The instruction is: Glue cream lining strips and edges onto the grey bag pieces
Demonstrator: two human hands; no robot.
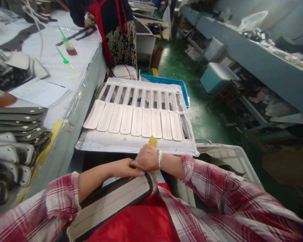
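Observation:
Across my lap lies a long dark piece with a pale stitched-looking panel (pixel 111 205) on it, tilted up to the right. My left hand (pixel 125 168) grips its upper edge near the right end, fingers bent over it. Right beside it, my right hand (pixel 146 158) is closed around a flat yellow tool (pixel 153 141), which sticks out above and below the fist; its working end is hidden. The two hands touch. Just ahead, a white slotted board (pixel 138 143) carries a row of white rounded strips (pixel 136 121), with open slots behind them.
On the left, a white-covered table (pixel 83 43) holds stacked dark strips (pixel 17 117), paper (pixel 40 92) and bottles with green nozzles (pixel 70 48). A co-worker (pixel 116 33) in a red apron stands beyond. A blue crate (pixel 184 90) sits behind the board; a grey bench (pixel 255 57) runs along the right.

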